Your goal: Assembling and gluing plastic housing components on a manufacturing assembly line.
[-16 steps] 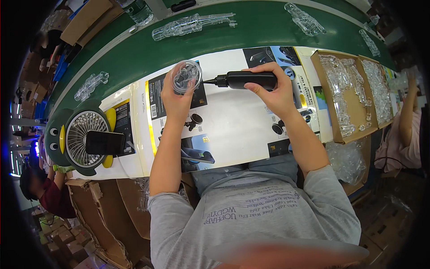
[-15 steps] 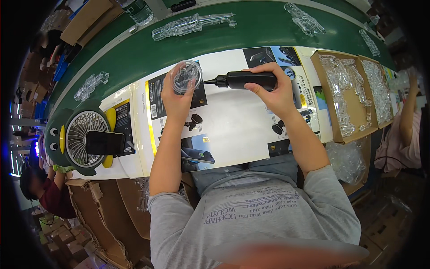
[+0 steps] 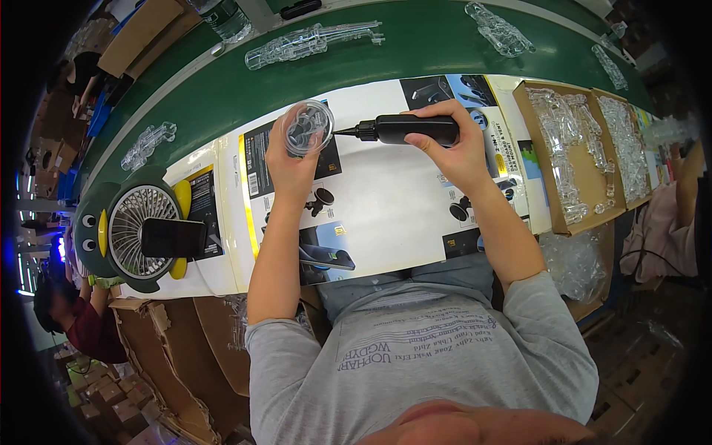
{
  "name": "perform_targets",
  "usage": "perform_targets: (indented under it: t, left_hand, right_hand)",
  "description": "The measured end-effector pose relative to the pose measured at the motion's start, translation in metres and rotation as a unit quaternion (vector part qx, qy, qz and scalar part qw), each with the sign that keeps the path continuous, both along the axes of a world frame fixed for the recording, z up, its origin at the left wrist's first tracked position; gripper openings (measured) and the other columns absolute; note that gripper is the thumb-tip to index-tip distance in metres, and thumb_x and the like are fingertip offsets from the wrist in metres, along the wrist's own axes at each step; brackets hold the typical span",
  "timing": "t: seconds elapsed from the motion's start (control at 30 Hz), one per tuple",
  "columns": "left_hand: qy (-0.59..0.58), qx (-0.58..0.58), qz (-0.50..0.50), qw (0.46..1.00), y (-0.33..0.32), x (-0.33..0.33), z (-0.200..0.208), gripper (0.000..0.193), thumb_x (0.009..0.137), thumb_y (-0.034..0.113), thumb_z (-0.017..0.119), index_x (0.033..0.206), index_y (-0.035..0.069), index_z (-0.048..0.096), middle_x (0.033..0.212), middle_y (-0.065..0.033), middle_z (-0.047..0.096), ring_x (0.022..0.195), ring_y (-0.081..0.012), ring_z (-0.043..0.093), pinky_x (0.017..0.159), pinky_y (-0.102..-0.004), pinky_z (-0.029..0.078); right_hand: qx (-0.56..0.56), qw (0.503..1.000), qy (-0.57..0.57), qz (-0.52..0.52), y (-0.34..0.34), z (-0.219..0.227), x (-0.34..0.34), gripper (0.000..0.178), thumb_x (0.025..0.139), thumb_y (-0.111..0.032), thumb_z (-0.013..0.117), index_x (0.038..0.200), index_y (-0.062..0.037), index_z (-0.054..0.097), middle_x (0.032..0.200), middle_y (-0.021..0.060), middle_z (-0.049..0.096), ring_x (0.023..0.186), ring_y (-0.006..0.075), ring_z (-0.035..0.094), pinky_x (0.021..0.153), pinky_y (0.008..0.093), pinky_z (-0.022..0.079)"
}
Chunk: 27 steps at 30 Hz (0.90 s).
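My left hand (image 3: pixel 295 165) is closed around a round, clear plastic part (image 3: pixel 309 127) with a circular rim and curved shapes inside. My right hand (image 3: pixel 457 147) grips a black squeeze bottle (image 3: pixel 415 129) with a ribbed collar and a thin nozzle, lying level and aimed left. The nozzle's tip is at the right side of the clear part's rim; whether it touches is too fine to tell. Both hands are held above a flat printed cardboard sheet (image 3: pixel 378 200) on the table.
A carton (image 3: pixel 565 230) full of clear plastic pieces stands at the right. At the left sit a green fan (image 3: pixel 93 248) and a dark phone (image 3: pixel 174 237). Clear plastic assemblies (image 3: pixel 293 46) lie on the green tabletop (image 3: pixel 415 44). Other people are at both sides.
Both hands keep nearly the same place, with the nozzle still at the rim. The view has shifted slightly. At the far right, the other person's arm has moved.
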<state>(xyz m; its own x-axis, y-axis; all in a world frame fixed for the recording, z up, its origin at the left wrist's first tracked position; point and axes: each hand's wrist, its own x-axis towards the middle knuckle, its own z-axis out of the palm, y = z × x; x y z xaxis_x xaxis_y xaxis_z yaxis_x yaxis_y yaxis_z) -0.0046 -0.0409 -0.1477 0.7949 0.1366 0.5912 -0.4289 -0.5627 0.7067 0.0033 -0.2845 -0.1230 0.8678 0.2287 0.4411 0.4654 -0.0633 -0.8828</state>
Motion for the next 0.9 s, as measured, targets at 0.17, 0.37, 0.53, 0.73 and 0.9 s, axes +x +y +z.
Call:
perform_targets:
  t: [0.17, 0.37, 0.53, 0.73, 0.9]
  left_hand:
    - [-0.012, -0.001, -0.004, 1.000, 0.0012, 0.0002, -0.0004, 0.041, 0.075, 0.005, 0.068, 0.114, 0.001, 0.054, 0.108, -0.0115, 0.059, 0.099, -0.0215, 0.058, 0.087, -0.0304, 0.046]
    - [-0.009, -0.004, 0.000, 1.000, 0.0009, -0.0002, -0.0001, 0.041, 0.075, 0.005, 0.068, 0.114, 0.001, 0.054, 0.108, -0.0113, 0.059, 0.098, -0.0217, 0.059, 0.086, -0.0306, 0.046]
    - [-0.003, -0.013, -0.001, 1.000, 0.0000, -0.0007, 0.0013, 0.041, 0.075, 0.005, 0.068, 0.114, 0.001, 0.054, 0.109, -0.0114, 0.059, 0.099, -0.0217, 0.058, 0.087, -0.0309, 0.046]
    - [0.003, -0.015, -0.004, 1.000, -0.0002, -0.0014, 0.0016, 0.041, 0.075, 0.006, 0.068, 0.114, 0.001, 0.054, 0.109, -0.0117, 0.058, 0.101, -0.0220, 0.057, 0.088, -0.0308, 0.045]
    - [0.012, -0.022, -0.010, 1.000, 0.0007, -0.0012, 0.0017, 0.042, 0.075, 0.006, 0.069, 0.114, 0.001, 0.054, 0.110, -0.0119, 0.057, 0.102, -0.0229, 0.056, 0.089, -0.0317, 0.044]
  right_hand:
    - [-0.001, 1.000, 0.002, 0.004, -0.0001, 0.0029, -0.0014, 0.031, 0.074, -0.005, 0.073, 0.098, -0.0046, 0.052, 0.099, 0.0111, 0.064, 0.093, 0.0167, 0.061, 0.083, 0.0271, 0.049]
    - [-0.007, 1.000, 0.001, 0.007, 0.0004, 0.0022, -0.0022, 0.031, 0.074, -0.004, 0.072, 0.098, -0.0048, 0.052, 0.099, 0.0116, 0.063, 0.093, 0.0165, 0.061, 0.083, 0.0266, 0.049]
    - [0.000, 1.000, 0.004, 0.011, 0.0001, 0.0001, -0.0013, 0.031, 0.074, -0.005, 0.072, 0.098, -0.0047, 0.052, 0.100, 0.0114, 0.063, 0.094, 0.0163, 0.061, 0.083, 0.0264, 0.049]
    - [-0.003, 1.000, 0.002, 0.002, -0.0008, -0.0006, -0.0006, 0.031, 0.074, -0.004, 0.072, 0.097, -0.0046, 0.052, 0.099, 0.0105, 0.063, 0.093, 0.0161, 0.061, 0.083, 0.0266, 0.048]
    - [0.003, 1.000, 0.009, 0.003, -0.0015, 0.0009, -0.0005, 0.031, 0.074, -0.004, 0.072, 0.097, -0.0050, 0.052, 0.099, 0.0101, 0.063, 0.094, 0.0160, 0.061, 0.083, 0.0266, 0.048]
